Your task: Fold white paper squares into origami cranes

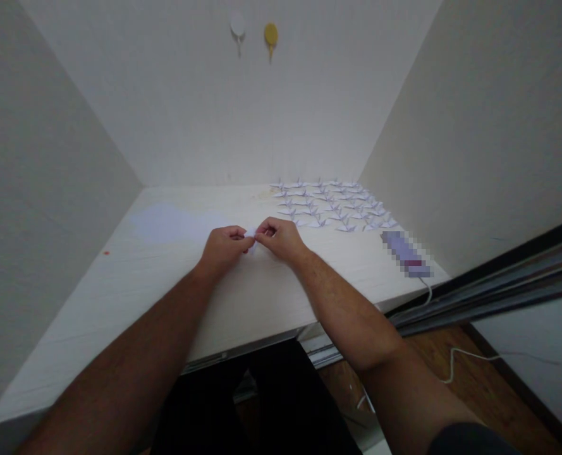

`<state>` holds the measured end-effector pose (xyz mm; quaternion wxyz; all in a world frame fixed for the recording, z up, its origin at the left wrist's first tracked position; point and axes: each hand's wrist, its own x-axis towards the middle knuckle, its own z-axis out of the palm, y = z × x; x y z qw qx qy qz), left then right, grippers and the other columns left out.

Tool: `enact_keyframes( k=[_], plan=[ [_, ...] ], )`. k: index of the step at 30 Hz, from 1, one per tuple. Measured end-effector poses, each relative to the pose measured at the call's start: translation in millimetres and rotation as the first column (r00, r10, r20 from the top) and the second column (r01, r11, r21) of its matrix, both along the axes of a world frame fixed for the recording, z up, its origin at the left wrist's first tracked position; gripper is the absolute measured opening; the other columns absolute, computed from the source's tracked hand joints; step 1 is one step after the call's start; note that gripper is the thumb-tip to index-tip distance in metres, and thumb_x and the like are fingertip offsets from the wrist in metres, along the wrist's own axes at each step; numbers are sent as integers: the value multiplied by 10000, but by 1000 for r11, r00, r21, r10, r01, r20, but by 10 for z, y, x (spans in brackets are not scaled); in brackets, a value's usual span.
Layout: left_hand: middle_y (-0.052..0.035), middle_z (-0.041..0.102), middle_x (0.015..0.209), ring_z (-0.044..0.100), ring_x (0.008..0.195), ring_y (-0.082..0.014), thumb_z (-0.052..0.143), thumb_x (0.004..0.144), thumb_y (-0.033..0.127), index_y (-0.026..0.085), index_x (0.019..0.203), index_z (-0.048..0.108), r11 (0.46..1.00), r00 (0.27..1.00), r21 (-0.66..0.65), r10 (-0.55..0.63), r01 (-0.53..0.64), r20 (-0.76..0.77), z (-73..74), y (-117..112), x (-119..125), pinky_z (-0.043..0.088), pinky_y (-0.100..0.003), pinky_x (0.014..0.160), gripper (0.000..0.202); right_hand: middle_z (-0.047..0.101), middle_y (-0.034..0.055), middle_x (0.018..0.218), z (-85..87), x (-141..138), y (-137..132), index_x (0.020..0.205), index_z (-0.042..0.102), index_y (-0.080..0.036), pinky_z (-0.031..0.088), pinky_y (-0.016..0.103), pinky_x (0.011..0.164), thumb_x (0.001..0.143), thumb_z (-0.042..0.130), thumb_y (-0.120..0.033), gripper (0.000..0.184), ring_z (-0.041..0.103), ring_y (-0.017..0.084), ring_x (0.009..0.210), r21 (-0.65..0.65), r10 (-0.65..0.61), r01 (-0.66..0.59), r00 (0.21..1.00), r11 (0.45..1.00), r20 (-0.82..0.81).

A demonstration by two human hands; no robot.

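Here, closest in, dark-clad legs (281, 398) sit below the edge of a pale table (243, 303); above its middle, the left hand (226, 246) and the right hand (283, 237) meet, fingertips pinching a small white piece (251, 234), seemingly paper, between them. Its folds are too small to read; doing this well probably calls for one hand to steady it while the other aligns edges and presses creases lightly, since thin paper could tear. Rightward lies a pixelated object (406, 253); beyond it spread rows of folded white birds (316, 223), then the back wall (271, 114) with two hooks (270, 33)
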<state>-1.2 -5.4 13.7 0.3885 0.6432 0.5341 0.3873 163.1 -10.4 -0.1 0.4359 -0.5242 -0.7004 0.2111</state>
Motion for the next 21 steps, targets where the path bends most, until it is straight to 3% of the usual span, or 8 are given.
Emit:
enact_keyframes(
  k=[4, 9, 16, 21],
  plan=[
    [36, 546, 489, 411, 428, -97, 712, 571, 326, 184, 610, 625, 996, 997, -49, 70, -69, 13, -7, 5, 11, 306, -231, 442, 171, 675, 12, 792, 176, 102, -64, 775, 647, -211, 443, 265, 691, 804, 637, -328, 121, 583, 150, 723, 17, -131, 130, 974, 991, 185],
    [37, 527, 499, 408, 416, -107, 724, 560, 355, 195, 665, 630, 991, 994, -77, 107, -107, -1, -50, 19, 0, 291, -231, 422, 213, 668, 66, 818, 385, 520, -330, 797, 625, -214, 443, 322, 712, 846, 583, -327, 130, 587, 210, 767, 83, -373, 374, 828, 924, 419],
    [49, 468, 456, 368, 394, -97, 713, 580, 369, 193, 675, 619, 990, 992, -70, 122, -124, -34, -60, 15, 8, 250, -225, 406, 220, 640, 148, 1034, 259, 1506, -757, 975, 638, -165, 416, 426, 897, 848, 570, -352, 235, 573, 288, 1007, 219, -670, 656, 586, 722, 455],
    [43, 472, 462, 370, 393, -98, 714, 584, 377, 193, 661, 616, 990, 993, -68, 119, -120, -16, -75, 20, 7, 252, -226, 399, 222, 606, 172, 1156, 122, 1917, -808, 1080, 627, -134, 393, 456, 959, 818, 591, -468, 426, 531, 317, 1113, 209, -744, 734, 547, 646, 384]
  ],
)
